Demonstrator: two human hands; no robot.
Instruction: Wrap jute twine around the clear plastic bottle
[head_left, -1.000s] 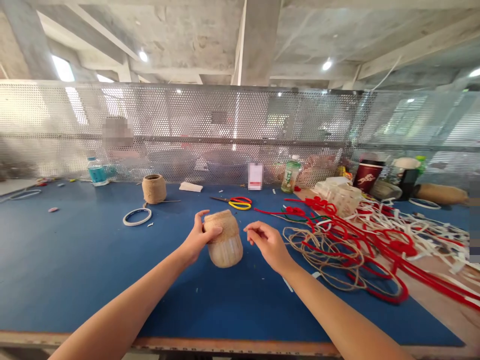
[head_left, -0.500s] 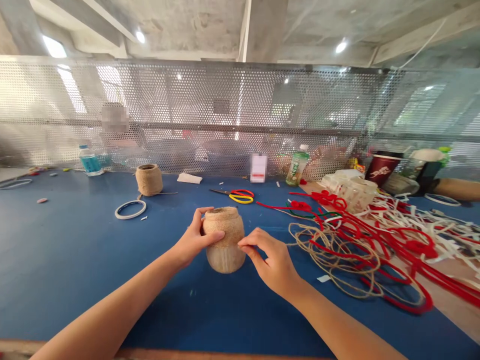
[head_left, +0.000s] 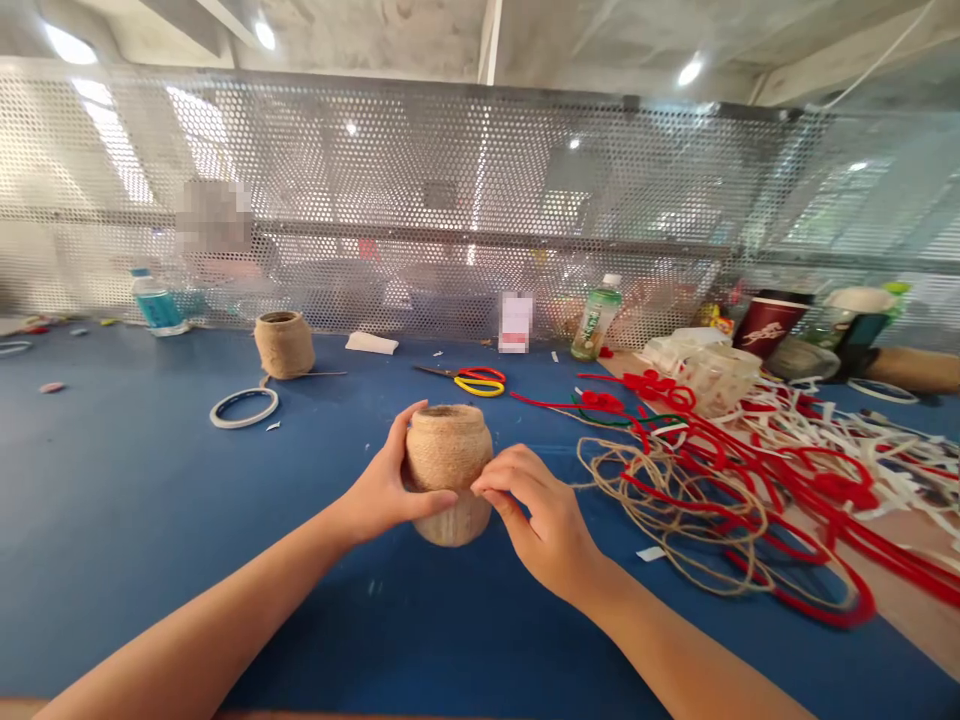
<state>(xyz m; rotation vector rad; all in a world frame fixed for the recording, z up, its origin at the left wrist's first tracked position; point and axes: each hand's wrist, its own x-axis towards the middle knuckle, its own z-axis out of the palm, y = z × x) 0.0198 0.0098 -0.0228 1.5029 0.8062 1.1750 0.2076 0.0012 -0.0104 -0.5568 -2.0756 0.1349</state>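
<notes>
A jar (head_left: 451, 450) stands upright on the blue table in front of me, its upper part wound with jute twine and its lower part bare. My left hand (head_left: 390, 480) grips its left side, thumb across the front at the lower edge of the winding. My right hand (head_left: 536, 515) pinches the twine against the jar's right side; the bit between the fingertips is mostly hidden. From behind that hand the twine runs to a loose tangle of jute twine (head_left: 667, 500) on the right.
Beyond the jar lie scissors (head_left: 480, 380) with red and yellow handles. A twine-wrapped jar (head_left: 283, 345) and a roll of tape (head_left: 244, 408) are at the left. Red cords (head_left: 795, 480) and white scraps crowd the right side. Bottles stand along the perforated metal screen (head_left: 420, 210).
My left thumb has slid down the front of the jar to the lower edge of the winding. My right hand keeps its pinch at the jar's side. The camera view has shifted slightly.
</notes>
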